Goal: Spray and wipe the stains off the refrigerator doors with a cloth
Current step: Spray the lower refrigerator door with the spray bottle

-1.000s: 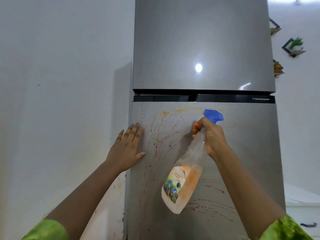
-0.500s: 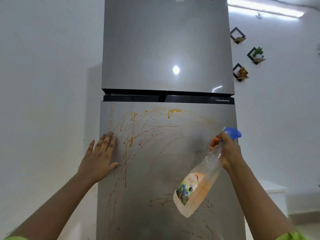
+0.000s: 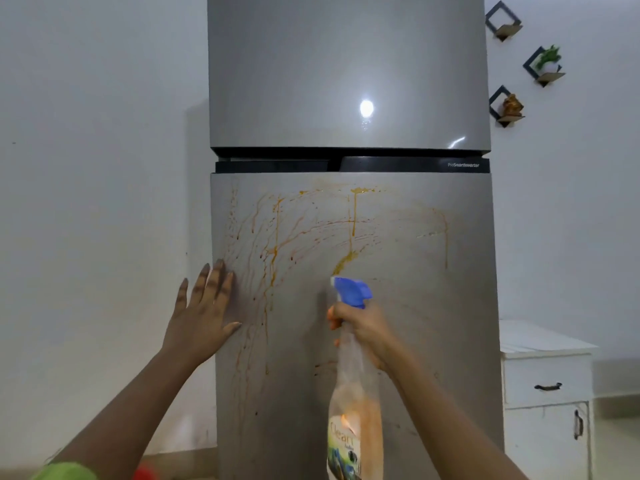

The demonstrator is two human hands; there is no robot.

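A tall silver refrigerator stands in front of me. Its upper door [image 3: 311,74] looks clean. Its lower door [image 3: 433,306] carries orange and brown stains [image 3: 277,237] in streaks and drips across its upper half. My right hand [image 3: 363,329] grips the neck of a clear spray bottle [image 3: 355,410] with orange liquid and a blue nozzle [image 3: 351,291], held upright close to the middle of the lower door. My left hand [image 3: 204,313] lies flat with fingers spread on the lower door's left edge. No cloth is visible.
A white wall is to the left of the fridge. A white cabinet [image 3: 547,393] with dark handles stands at the lower right beside the fridge. Small diamond-shaped wall shelves [image 3: 543,67] hang at the upper right. Something red [image 3: 145,474] shows at the bottom edge.
My right hand has swung the bottle from the door's right side back to its middle and turned it upright. The view has pulled back. My left hand stays on the door's left edge.
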